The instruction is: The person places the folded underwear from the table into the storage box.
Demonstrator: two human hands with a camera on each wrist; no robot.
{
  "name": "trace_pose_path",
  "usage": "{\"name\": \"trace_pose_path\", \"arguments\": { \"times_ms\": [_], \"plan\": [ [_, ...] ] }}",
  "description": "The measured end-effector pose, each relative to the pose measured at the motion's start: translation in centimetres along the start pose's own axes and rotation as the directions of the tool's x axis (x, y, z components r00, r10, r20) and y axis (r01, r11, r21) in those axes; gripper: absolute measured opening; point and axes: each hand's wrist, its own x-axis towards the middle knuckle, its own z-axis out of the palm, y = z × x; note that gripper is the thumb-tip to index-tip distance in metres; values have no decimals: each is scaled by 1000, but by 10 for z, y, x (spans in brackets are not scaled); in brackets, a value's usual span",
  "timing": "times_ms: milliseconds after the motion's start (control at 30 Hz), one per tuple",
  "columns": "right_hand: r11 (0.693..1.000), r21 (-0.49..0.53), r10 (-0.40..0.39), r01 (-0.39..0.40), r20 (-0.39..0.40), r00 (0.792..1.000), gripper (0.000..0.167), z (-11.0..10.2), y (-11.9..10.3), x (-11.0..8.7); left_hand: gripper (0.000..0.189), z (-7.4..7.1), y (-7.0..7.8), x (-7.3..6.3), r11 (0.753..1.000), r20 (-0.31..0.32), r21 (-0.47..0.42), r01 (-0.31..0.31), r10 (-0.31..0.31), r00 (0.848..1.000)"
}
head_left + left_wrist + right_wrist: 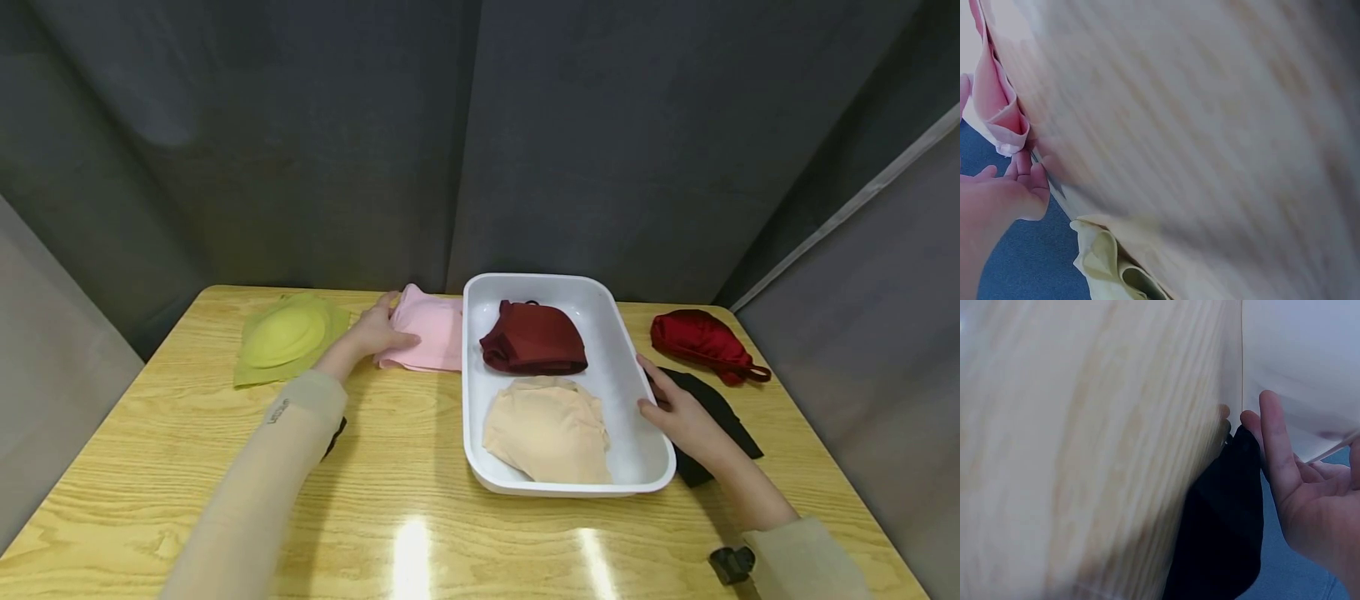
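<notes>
A pink bra (429, 330) lies flat on the table against the left side of a white plastic tub (473, 400). My left hand (375, 327) grips its left end, the thumb over the top and the fingers at the back edge; in the left wrist view those fingertips (1022, 164) meet the folded pink cloth. At the tub's right rim is my right hand (678, 415), holding the wall with its thumb over the rim and fingers outside. Inside the tub, a dark maroon bra (534, 340) sits behind a beige one (550, 432).
A yellow-green bra (288, 337) lies at the table's back left. To the right of the tub are a shiny red bra (697, 340) and a black garment (720, 417), partly under my right hand. A dark grey curtain (337, 150) hangs behind the wooden table (397, 483).
</notes>
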Motion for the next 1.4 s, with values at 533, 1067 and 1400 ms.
{"name": "trace_pose_path", "arguments": {
  "times_ms": [533,1067,1400],
  "plan": [
    [1000,-2,11,-11,4,1000,70,-1,2,1,101,3,3,1,974,-35,-227,-5,-3,999],
    [1000,-14,9,-9,2,1000,70,0,-1,0,91,3,13,-4,930,-88,-365,-31,-1,996],
    [1000,-7,17,-17,7,1000,70,0,-2,-1,74,7,19,-7,889,-52,-456,-28,5,999]
  ]
}}
